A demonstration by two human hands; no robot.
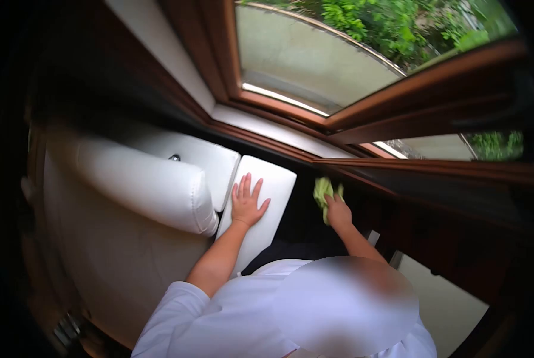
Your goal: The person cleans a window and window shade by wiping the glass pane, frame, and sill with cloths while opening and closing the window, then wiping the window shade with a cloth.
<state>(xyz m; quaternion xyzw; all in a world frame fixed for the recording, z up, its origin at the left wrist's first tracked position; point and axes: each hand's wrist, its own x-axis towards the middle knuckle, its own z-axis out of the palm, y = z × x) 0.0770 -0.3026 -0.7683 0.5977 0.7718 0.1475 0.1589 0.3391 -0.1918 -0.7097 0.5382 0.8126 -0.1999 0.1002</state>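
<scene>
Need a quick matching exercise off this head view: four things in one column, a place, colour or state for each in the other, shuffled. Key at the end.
Things:
1. left hand
2. cloth
3. window frame
4. leafy plants

Place, colour or state:
A. outdoors
B. gripped in the right hand
C. reddish brown
D. fingers spread, on a white surface

Right pairs: 1-D, 2-B, 3-C, 4-A
</scene>
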